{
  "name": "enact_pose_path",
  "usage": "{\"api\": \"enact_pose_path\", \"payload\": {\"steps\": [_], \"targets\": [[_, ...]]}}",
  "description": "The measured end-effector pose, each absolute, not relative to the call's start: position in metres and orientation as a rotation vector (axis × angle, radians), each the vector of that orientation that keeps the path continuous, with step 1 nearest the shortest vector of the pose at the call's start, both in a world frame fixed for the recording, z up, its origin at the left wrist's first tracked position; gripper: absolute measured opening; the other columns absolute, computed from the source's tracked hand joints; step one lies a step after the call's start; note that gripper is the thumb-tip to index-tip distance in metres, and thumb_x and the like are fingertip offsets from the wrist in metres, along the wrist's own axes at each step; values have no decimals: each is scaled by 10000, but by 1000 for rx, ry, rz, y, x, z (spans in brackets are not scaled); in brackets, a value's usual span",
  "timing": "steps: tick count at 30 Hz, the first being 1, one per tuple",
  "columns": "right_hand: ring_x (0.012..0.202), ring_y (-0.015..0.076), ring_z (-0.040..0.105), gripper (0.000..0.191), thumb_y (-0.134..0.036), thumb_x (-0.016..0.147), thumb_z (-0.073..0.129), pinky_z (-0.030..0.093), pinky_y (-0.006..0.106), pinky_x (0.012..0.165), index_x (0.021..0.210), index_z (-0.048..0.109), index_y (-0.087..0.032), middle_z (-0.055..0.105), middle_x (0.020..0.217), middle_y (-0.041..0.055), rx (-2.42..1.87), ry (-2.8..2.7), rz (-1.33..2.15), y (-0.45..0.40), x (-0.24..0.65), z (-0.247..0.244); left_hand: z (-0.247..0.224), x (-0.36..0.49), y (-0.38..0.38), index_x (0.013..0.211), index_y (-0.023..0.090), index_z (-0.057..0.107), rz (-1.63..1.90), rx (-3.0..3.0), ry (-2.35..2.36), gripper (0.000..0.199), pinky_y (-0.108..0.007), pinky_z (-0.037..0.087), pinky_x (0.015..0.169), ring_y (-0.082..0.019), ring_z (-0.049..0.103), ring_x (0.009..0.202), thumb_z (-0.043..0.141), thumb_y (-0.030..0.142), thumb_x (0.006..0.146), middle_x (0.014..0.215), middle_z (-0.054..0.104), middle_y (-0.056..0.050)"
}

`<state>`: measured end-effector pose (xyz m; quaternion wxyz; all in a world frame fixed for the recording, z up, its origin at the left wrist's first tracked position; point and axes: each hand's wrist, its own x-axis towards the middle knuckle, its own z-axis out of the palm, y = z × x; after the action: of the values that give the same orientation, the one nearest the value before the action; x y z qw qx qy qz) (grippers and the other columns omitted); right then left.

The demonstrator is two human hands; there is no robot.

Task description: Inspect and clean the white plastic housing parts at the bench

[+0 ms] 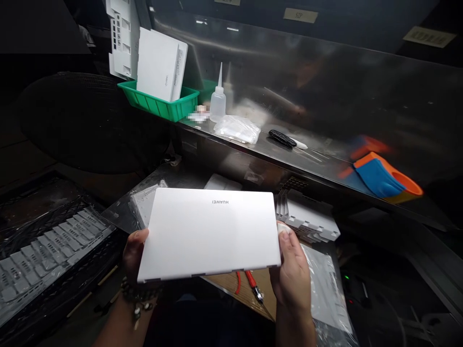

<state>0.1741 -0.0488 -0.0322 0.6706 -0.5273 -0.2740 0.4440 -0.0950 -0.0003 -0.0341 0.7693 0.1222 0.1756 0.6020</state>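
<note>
A flat white plastic cover (213, 236) with upside-down HUAWEI lettering is held up in front of me, its lettered face toward the camera. My left hand (134, 250) grips its left edge, thumb at the rim and the other fingers mostly hidden behind. On the right edge, my right hand (292, 265) is closed around the cover, with a small white cloth or wipe (283, 228) under the thumb. Below the cover, red-handled cutters (253, 284) lie on a cardboard sheet (235, 283).
A steel shelf holds a green bin (159, 105) of white covers, a squeeze bottle (218, 103), a plastic bag (237, 129) and an orange-blue tape dispenser (387, 178). Stacked white housings (309, 214) stand right. Several white parts (47, 253) fill a black crate at left.
</note>
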Motion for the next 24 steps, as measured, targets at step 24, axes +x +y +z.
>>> {"api": "enact_pose_path", "payload": {"steps": [24], "targets": [[775,130,634,379,-509,963,609,512,325,819,1195,620,-209,720,1082,54,-1291,-783,559,-32,209,-54,-30,-84,16,957,231,851,1100,1470,974,219,-264,605,834,-268,765,924,869,253,740,955,819,-88]]}}
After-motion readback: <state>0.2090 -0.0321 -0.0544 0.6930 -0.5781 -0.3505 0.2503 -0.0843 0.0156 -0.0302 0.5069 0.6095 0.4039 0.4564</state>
